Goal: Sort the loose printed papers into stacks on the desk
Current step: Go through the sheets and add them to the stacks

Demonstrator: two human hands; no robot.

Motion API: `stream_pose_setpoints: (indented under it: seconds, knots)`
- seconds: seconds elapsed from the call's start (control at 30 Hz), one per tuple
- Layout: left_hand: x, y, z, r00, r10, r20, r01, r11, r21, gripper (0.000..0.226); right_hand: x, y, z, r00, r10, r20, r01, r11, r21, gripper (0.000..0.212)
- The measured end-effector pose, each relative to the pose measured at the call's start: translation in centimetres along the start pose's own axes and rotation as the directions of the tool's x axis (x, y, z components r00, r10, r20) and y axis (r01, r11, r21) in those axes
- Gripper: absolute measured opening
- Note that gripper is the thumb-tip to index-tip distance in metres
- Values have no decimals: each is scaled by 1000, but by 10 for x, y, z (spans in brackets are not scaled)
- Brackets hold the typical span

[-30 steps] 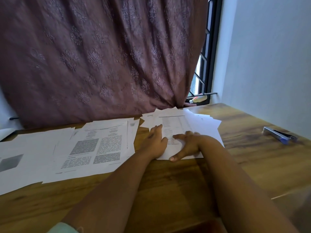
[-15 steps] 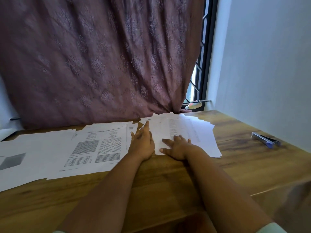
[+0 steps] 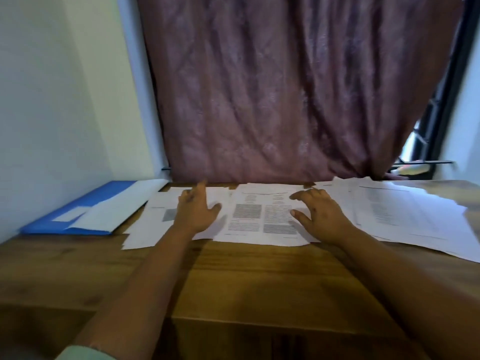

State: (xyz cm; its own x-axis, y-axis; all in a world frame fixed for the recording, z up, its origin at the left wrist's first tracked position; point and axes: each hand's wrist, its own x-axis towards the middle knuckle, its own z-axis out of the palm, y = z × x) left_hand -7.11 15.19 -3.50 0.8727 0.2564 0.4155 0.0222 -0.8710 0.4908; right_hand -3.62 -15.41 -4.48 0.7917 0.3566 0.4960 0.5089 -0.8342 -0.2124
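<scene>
The papers [image 3: 262,216] lie in a loose band across the far edge of the bench [image 3: 246,276], under the curtain. Three rough groups show. The middle one, at 12 o'clock from the person, has a two-column printed sheet on top. A left group [image 3: 153,224] at 11 o'clock carries a sheet with a grey block on it. A wide right heap [image 3: 405,214] at 1 to 2 o'clock is fanned, its corners sticking out at several angles.

The left hand [image 3: 197,211] is over the seam between the left and middle groups, fingers stretched and spread, grasping nothing. The right hand [image 3: 319,214] is at the right edge of the middle sheet, fingers spread and slightly bent, also grasping nothing. Whether either palm actually presses the paper I cannot tell; the frame is blurred.

My judgement: sorting is partway. Groups exist, but none is squared, edges overlap between neighbours, and the right heap looks least tidy. Aligning and separating remain.

At 10 o'clock a blue folder [image 3: 72,216] lies against the wall with white sheets on it, touching the left group's corner; that could crowd a left stack. The curtain [image 3: 285,100] hangs down to the papers' far edge. A window [image 3: 426,152] shows at 2 o'clock.
</scene>
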Motion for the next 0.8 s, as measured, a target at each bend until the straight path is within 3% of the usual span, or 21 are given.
stream_pose_setpoints:
  seconds: [0.13,0.23,0.3,0.4,0.53,0.63,0.7,0.77,0.8]
  knots:
    - [-3,-83,-18,969,-243,35,224,933,283,71,26,-68,32,946,-149,288,96,977,190,55]
    - [-5,-99,-17,868,-460,185,370,849,378,93,31,-96,60,815,-137,563,136,990,45,73]
    - [-2,-96,-17,837,-493,236,368,827,424,103,35,-94,66,764,-78,640,128,991,-32,80]
    - [7,-97,-22,823,-495,279,351,828,437,114,41,-68,62,783,-37,621,95,994,-60,84]
    - [19,-117,-32,799,-489,351,325,841,432,131,54,-38,50,798,23,602,9,999,-50,61]
    - [18,-123,-42,886,-446,129,386,862,330,112,67,-61,43,868,23,495,-56,997,53,59]
    - [20,-127,-46,882,-471,-20,456,840,293,100,76,-96,49,921,-11,390,-69,980,188,54]
    - [20,-127,-45,863,-505,-2,478,815,329,102,87,-131,63,911,26,411,-146,954,262,51]
    - [19,-126,-43,855,-518,30,471,799,373,106,92,-147,73,885,77,460,-230,930,287,60]
